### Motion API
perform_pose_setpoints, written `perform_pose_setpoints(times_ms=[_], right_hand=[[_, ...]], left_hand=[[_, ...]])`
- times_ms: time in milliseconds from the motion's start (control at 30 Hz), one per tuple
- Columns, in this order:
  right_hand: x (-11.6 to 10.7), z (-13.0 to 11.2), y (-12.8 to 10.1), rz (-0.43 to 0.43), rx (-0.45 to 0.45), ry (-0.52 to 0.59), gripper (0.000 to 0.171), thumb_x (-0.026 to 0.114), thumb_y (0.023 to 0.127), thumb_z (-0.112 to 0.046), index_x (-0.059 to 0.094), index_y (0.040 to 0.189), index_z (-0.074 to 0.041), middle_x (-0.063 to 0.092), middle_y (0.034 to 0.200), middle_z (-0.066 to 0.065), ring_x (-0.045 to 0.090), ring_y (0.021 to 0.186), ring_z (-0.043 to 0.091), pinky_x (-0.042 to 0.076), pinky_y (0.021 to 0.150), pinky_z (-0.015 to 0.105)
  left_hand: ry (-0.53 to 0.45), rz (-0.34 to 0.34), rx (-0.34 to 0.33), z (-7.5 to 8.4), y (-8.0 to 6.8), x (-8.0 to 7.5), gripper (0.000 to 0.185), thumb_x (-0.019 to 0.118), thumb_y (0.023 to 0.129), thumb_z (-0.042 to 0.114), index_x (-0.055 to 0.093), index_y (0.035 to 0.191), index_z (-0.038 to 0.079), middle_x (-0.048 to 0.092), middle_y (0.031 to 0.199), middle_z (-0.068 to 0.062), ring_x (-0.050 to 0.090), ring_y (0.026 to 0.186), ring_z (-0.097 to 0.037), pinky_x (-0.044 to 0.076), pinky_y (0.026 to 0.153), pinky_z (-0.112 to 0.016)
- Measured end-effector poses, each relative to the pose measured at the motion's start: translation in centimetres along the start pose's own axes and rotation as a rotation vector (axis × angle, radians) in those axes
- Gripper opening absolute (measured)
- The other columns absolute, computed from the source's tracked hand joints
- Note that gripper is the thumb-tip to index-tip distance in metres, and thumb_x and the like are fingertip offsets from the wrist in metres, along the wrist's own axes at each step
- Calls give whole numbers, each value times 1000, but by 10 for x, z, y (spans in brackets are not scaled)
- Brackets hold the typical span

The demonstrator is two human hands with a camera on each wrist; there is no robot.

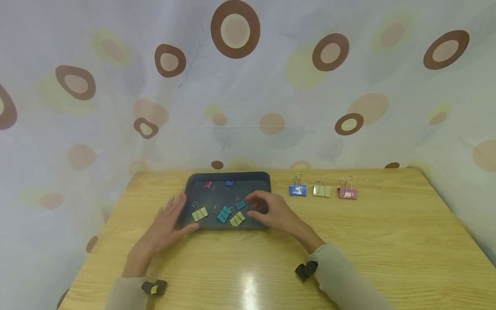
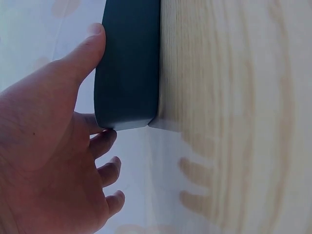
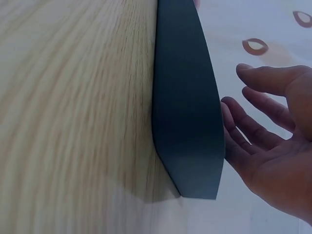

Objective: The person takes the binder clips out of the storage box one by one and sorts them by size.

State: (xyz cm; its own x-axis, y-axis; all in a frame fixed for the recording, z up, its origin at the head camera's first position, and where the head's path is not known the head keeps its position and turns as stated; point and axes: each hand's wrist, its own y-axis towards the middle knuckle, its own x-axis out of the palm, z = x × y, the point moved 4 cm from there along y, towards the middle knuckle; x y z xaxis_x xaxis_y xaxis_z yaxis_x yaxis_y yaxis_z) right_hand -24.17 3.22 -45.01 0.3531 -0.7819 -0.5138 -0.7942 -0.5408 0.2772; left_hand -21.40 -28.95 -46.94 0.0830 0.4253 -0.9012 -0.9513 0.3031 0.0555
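Note:
A dark tray point(image 1: 228, 176) sits on the wooden table point(image 1: 387, 241) and holds several binder clips: a yellow-green one point(image 1: 199, 212), a teal one point(image 1: 223, 214), a yellow one point(image 1: 237, 218), a small teal one point(image 1: 240, 204), a small pink one point(image 1: 208, 185) and a small blue one point(image 1: 229, 183). My left hand point(image 1: 172, 215) lies flat at the tray's front left corner. In the left wrist view its thumb point(image 2: 85, 51) touches the tray wall point(image 2: 129, 63). My right hand point(image 1: 257, 206) hovers over the tray's right front part with relaxed fingers point(image 3: 263, 117) beside the tray point(image 3: 187, 122), and it holds nothing.
To the right of the tray, three larger clips stand in a row: blue point(image 1: 297, 189), yellow-green point(image 1: 322, 190) and pink point(image 1: 347, 192). A patterned curtain point(image 1: 248, 86) closes off the back and sides of the table. Bare wood stretches in front.

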Motion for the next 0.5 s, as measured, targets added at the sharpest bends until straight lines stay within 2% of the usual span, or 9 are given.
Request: perform_pose_setpoints(times_ms=[267, 500], right_hand=[[24, 1, 20, -106, 54, -33, 36, 75, 92, -2, 64, 126, 5, 69, 118, 20, 71, 99, 29, 59, 81, 25], [37, 6, 25, -124, 125, -85, 32, 77, 90, -2, 68, 120, 2, 72, 115, 15, 69, 96, 25, 59, 83, 29]], left_hand=[[1, 7, -3, 2, -1, 0, 99, 64, 96, 59, 21, 163, 1, 17, 169, -18, 9, 154, -46, 8, 120, -68], [3, 11, -2, 0, -1, -1, 100, 64, 95, 60, 20, 163, 1, 17, 169, -18, 9, 154, -46, 7, 120, -68]])
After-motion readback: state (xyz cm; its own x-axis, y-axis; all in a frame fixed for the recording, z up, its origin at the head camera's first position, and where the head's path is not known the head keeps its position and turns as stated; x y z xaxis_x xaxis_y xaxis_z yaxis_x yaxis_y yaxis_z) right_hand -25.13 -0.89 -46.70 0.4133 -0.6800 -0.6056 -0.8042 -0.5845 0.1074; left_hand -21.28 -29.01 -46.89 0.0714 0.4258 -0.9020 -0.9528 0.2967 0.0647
